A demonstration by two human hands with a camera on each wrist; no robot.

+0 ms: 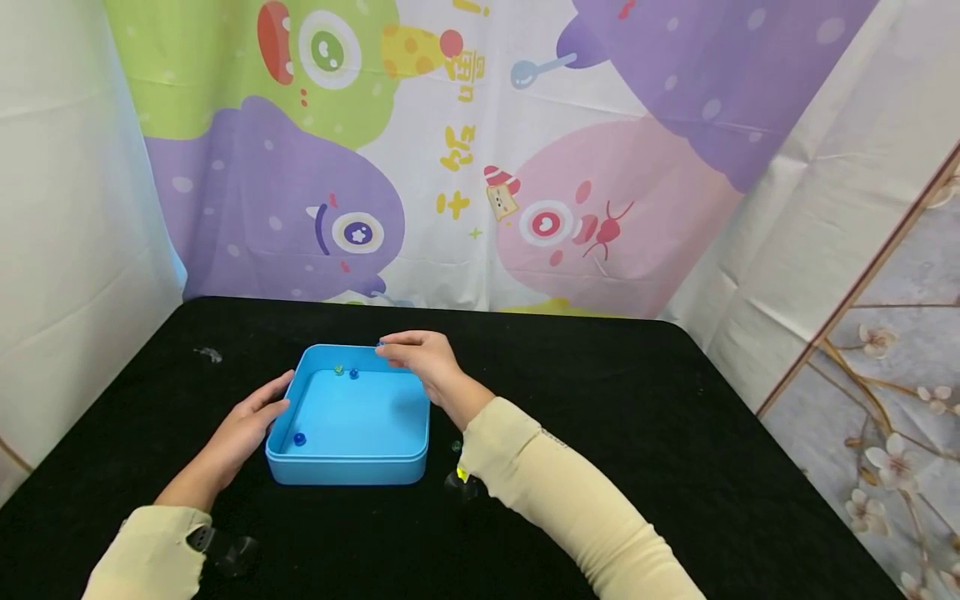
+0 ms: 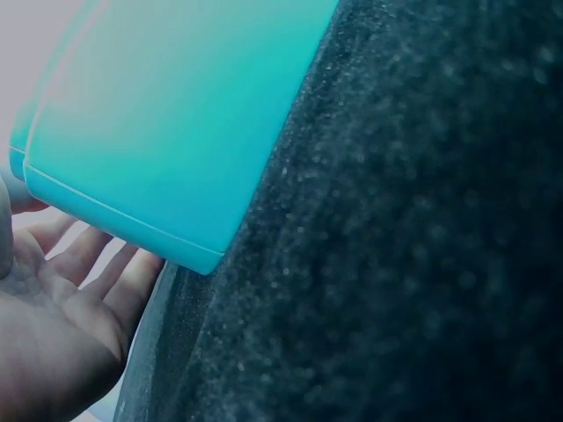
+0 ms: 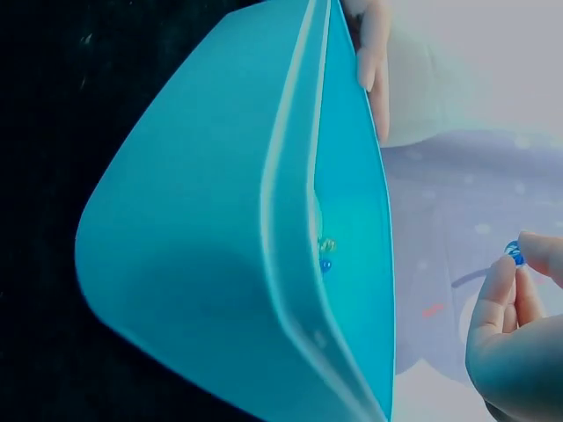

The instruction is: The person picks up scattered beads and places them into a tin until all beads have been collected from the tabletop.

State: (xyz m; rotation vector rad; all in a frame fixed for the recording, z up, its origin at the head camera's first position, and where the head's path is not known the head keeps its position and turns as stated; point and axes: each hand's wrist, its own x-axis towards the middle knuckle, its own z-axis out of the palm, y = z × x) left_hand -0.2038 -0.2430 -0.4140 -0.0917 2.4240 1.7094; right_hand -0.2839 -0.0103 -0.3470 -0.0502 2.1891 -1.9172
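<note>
Blue square box holds three glassy marbles; right hand pinches a fourth marble; left hand, fingers apart, touches left edge.

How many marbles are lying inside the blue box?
3: a greenish marble and a blue marble near the far side of the box, another blue marble toward its near left corner. More may be hidden.
</note>
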